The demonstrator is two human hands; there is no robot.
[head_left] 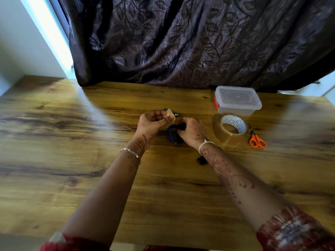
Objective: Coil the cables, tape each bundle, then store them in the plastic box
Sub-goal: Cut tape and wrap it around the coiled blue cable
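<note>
Red sleeves cross the table's near edge. Near the table's middle, the right hand curls round a dark blue cable coil, while the left hand pinches a cut tape strip just beside it. Taping this bundle seems the step in hand; next the strip needs wrapping snugly round the coil. The lidded plastic box sits toward the far right corner, with the tape roll and scissors near it.

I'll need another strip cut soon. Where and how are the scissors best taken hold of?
By the orange handle loops of the scissors, from the near side. They lie flat on the table, right of the tape roll, loops toward the person and blades pointing away, so fingers should slip in without touching the blades.
</note>
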